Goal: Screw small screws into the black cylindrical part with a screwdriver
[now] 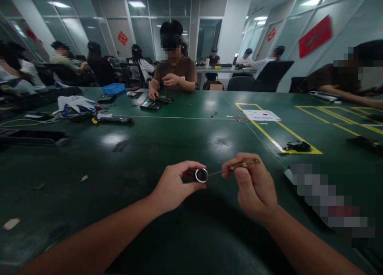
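Over the near side of the green table (125, 175), left hand (169, 189) has a small round part (201, 175), silver rim and dark inside, pinched between thumb and fingers, held clear of the surface. Right hand (257, 187) is closed around a screwdriver (243, 164) with a reddish see-through handle, shaft pointing left, tip at the part's right edge; contact, can't tell. Farther off: white gloves (74, 104) left, black component (297, 146) by yellow tape (266, 136) right.
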`<state>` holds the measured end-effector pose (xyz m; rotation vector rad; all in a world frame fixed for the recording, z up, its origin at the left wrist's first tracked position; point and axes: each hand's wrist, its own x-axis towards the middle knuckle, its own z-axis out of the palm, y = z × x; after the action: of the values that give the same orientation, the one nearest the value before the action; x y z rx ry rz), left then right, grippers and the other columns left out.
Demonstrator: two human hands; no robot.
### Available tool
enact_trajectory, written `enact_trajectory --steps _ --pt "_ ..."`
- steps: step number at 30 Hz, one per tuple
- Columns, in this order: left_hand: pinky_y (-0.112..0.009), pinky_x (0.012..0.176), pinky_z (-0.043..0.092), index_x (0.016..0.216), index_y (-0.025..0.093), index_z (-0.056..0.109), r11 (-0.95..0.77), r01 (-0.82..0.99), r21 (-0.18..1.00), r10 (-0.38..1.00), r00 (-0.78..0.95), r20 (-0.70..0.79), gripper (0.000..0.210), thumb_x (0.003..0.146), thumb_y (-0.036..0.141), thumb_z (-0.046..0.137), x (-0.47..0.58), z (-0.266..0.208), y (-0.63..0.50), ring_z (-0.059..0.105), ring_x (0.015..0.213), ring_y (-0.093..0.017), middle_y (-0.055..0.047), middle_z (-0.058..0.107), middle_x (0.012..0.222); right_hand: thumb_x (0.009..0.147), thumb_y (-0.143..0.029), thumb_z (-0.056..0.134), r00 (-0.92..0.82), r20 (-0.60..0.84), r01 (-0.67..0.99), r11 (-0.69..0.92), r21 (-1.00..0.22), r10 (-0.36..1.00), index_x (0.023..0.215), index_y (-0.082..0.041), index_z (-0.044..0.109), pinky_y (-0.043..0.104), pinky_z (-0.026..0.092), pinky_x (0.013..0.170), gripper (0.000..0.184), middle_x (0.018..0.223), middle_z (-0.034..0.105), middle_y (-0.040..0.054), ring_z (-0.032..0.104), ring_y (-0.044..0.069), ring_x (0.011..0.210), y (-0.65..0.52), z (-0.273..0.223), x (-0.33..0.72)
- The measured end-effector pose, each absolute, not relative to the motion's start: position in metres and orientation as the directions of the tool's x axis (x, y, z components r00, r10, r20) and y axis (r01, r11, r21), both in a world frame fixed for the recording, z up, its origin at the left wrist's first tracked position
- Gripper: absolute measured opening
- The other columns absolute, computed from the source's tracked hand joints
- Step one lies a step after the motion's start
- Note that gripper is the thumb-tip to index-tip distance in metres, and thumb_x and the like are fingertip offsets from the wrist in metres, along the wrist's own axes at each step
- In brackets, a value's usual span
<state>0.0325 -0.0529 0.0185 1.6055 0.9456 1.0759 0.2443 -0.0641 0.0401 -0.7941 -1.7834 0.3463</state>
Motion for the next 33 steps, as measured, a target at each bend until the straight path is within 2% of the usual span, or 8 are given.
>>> enact_trajectory --steps 5,19,33 --pt "-0.035 0.091 0.057 0.110 0.023 0.072 -0.248 0.081 0.965 0.924 0.319 0.211 0.042 0.071 0.016 0.085 0.0330 0.0167 -0.0526 0.072 0.097 -0.021 -0.003 0.076 0.105 0.103 -0.024 0.044 -0.178 0.725 0.283 0.740 -0.610 0.666 0.114 -0.024 0.055 0.026 0.055 0.065 0.015 0.092 0.064 0.0009 0.067 0.012 0.071 -0.0631 0.0378 0.2445" --pt "-0.037 0.093 0.057 0.110 0.024 0.072 -0.263 0.104 0.959 0.922 0.320 0.218 0.042 0.071 0.017 0.085 0.0331 0.0150 -0.0526 0.072 0.099 -0.022 -0.004 0.076 0.108 0.101 -0.020 0.046 -0.230 0.709 0.366 0.734 -0.572 0.667 0.115 -0.024 0.052 0.028 0.056 0.063 0.016 0.088 0.068 0.0015 0.070 0.015 0.072 -0.0645 0.0421 0.2444" --pt "-0.036 0.091 0.057 0.110 0.022 0.072 -0.271 0.119 0.955 0.922 0.319 0.221 0.042 0.071 0.015 0.084 0.0329 0.0181 -0.0531 0.072 0.096 -0.021 -0.004 0.076 0.106 0.102 -0.021 0.045 -0.178 0.712 0.392 0.713 -0.581 0.679 0.114 -0.024 0.054 0.027 0.056 0.062 0.015 0.092 0.066 0.0021 0.068 0.013 0.069 -0.0632 0.0403 0.2445"
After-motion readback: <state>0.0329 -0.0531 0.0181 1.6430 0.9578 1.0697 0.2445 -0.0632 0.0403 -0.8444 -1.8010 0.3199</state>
